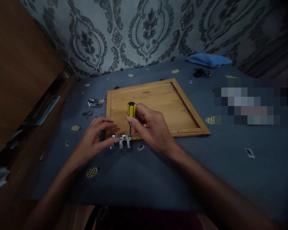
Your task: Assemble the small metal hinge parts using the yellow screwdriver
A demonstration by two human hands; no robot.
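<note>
A framed wooden cabinet door [158, 102] lies flat on a blue patterned bedspread [182, 172]. My right hand [151, 127] is closed round a yellow and black screwdriver [131, 110], held upright with its tip down on a metal hinge [121, 139] at the door's near left edge. My left hand [94, 137] pinches the left end of that hinge and steadies it against the door's edge.
More metal hinges and small parts [94, 103] lie left of the door. A blue cloth [208, 59] and a dark object [201, 73] sit at the back right. A brown wooden cupboard [19, 70] stands on the left. Patterned wallpaper rises behind.
</note>
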